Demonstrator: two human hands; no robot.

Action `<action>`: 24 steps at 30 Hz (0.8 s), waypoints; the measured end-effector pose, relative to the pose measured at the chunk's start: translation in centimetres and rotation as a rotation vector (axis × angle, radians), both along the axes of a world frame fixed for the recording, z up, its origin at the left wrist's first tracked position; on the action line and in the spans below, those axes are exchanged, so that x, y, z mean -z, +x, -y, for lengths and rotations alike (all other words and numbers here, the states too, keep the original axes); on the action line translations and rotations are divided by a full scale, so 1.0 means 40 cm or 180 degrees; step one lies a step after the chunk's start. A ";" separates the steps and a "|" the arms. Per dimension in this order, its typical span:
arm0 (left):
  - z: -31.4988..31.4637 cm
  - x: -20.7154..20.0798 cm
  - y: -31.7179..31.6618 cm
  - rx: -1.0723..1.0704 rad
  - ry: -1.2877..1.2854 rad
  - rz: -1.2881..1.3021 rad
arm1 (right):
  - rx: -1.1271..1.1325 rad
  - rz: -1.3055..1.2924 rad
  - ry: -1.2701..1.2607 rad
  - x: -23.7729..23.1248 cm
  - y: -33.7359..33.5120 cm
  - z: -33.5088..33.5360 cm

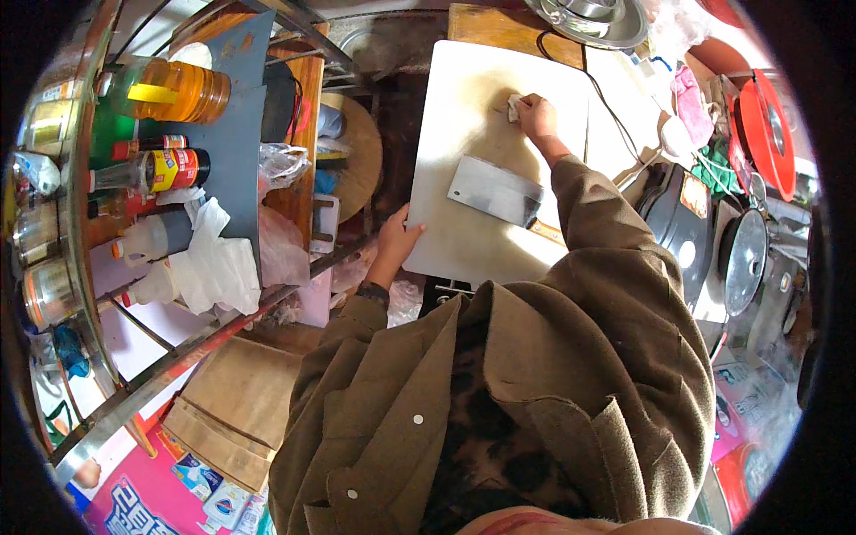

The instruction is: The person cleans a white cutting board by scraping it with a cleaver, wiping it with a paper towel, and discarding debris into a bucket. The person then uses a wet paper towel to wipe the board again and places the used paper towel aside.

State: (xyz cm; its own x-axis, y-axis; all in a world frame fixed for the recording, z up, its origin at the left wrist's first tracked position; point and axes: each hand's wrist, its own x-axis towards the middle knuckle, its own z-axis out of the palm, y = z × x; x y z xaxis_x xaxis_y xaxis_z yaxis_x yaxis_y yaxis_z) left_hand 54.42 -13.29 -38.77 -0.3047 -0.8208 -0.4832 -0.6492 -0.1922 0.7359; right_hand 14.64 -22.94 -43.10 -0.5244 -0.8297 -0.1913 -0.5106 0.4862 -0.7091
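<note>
A large white cutting board (450,134) with rounded corners and a yellowish, stained surface lies in front of me. Toward its far part, my right hand (537,118) presses a small crumpled white tissue or cloth (514,108) against the surface, fingers closed around it. My left hand (397,239) grips the board's left edge near its front corner, thumb resting on top; the other fingers are partly hidden. Between the two hands a cleaver (490,189) lies flat on the board, its wide blade pointing left and its handle partly hidden by my right sleeve.
On the left, a metal rack (116,392) bears an oil bottle (183,89), a sauce bottle (169,169) and white plastic bags (214,259). A black cable (615,120) runs along the board's right. Metal bowls (593,22), a red-rimmed pan (771,134) and a black appliance (673,214) stand beyond.
</note>
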 end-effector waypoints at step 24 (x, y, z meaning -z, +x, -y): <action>-0.034 0.022 0.008 -0.0291 0.0002 0.0088 | -0.1652 -0.0933 -0.0026 0.031 0.011 0.296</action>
State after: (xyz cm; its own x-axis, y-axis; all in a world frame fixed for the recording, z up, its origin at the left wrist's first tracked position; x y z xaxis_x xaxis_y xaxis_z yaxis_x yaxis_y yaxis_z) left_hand 54.74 -11.94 -39.64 -0.2150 -0.8443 -0.4908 -0.6490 -0.2520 0.7179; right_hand 15.10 -34.78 -44.36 -0.0798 -0.9925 -0.0922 -0.8550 0.1157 -0.5055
